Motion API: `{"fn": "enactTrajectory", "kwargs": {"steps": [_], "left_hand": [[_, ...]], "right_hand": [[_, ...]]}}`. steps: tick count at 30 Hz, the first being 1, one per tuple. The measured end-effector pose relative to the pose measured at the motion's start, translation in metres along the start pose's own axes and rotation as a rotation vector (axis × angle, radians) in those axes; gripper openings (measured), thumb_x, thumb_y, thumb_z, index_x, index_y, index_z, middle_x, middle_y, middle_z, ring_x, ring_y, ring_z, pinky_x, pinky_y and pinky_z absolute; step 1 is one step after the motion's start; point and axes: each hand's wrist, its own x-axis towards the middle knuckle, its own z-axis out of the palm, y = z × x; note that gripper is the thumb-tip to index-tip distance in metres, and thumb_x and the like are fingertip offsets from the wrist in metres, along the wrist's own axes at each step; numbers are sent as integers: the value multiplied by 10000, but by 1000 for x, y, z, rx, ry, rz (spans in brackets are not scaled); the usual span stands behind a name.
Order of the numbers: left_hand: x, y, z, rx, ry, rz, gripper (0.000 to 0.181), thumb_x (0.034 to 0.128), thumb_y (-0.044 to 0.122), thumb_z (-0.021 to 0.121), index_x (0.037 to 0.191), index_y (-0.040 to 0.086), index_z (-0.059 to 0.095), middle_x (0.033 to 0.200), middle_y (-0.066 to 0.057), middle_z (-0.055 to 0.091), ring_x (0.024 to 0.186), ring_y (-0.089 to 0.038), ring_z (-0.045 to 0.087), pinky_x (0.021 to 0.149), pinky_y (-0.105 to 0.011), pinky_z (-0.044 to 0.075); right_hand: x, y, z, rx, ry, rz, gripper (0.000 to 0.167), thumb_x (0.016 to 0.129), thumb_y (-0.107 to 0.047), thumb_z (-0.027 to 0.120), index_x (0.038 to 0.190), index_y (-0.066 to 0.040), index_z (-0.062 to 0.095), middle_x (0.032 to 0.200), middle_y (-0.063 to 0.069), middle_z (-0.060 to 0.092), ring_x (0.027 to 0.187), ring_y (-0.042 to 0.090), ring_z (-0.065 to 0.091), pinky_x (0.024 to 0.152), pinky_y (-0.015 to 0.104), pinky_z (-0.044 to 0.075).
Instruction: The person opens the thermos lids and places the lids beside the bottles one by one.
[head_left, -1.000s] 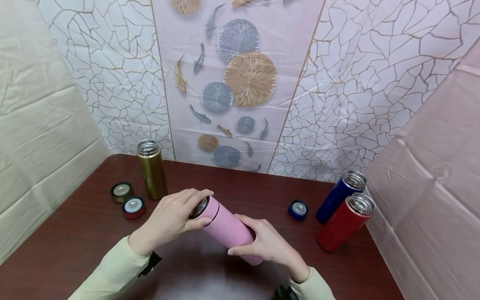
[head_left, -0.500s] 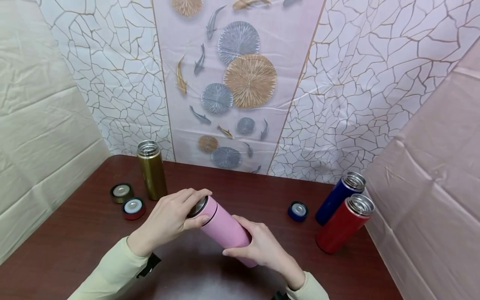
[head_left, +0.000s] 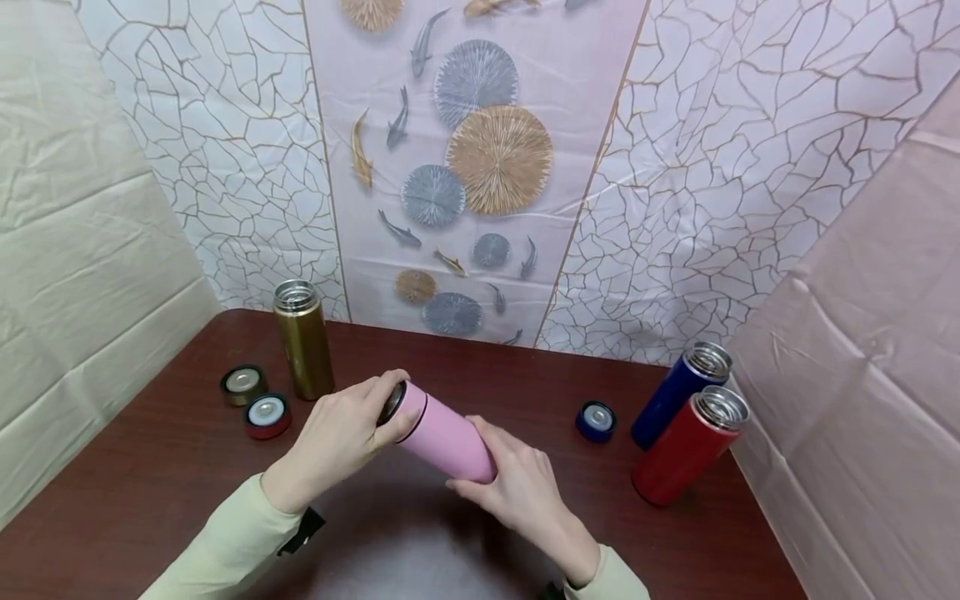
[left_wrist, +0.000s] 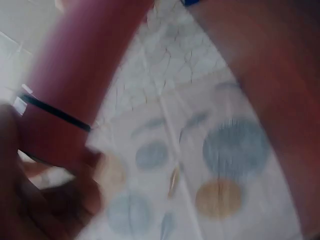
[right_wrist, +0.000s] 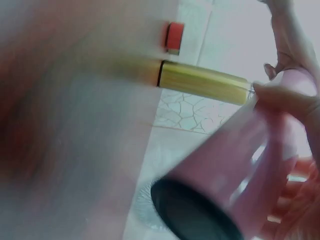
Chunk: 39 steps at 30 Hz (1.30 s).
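A pink thermos bottle with its lid in place leans toward the left over the middle of the table. My left hand grips the lid, thumb on the near side and fingers over the top. Around the lower body curls my right hand. In the right wrist view the dark base of the pink bottle shows, lifted off the table. A black seam line between lid and body appears in the left wrist view, where the bottle is blurred.
At the back left stands an uncapped gold bottle, beside a gold lid and a red lid. Toward the right are an uncapped blue bottle, an uncapped red bottle and a blue lid. Patterned cloth walls border the table.
The pink bottle has tilted further toward horizontal, and its lower end has risen. My right hand has shifted left and up with it. The other bottles and lids stay put.
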Motion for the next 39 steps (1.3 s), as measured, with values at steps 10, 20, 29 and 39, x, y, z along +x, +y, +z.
{"fn": "enactTrajectory", "kwargs": {"steps": [10,20,29,39], "left_hand": [[3,1,-8,-160,-240,-281,347,956,606,577,1117,299,585,744,89,609,663,-94,572,605,-337,468],[3,-9,-40,-316,-370,32,679,896,561,698,1468,265,486,1323,123,570,1106,-28,566,891,-310,518],[0,3,-54,-501,-453,282,737,852,399,813,1483,252,461,1412,78,497,1255,-93,520,999,-294,469],[-3,3,-56,-568,-491,374,651,882,368,790,1445,227,497,1400,74,507,1240,-94,536,987,-281,477]], "right_hand": [[4,3,-2,18,-54,30,747,655,-506,910,1297,-233,641,1169,-60,708,889,99,674,685,338,539],[4,9,-11,430,-265,70,699,701,-512,895,1313,-297,636,1124,-120,697,878,52,639,758,287,537],[-3,20,-5,677,-470,-76,600,781,-355,871,1322,-272,622,1079,-108,706,890,64,661,748,303,568],[-9,19,-8,688,-506,-104,618,788,-340,870,1345,-294,608,1123,-107,696,931,59,648,764,297,565]]}}
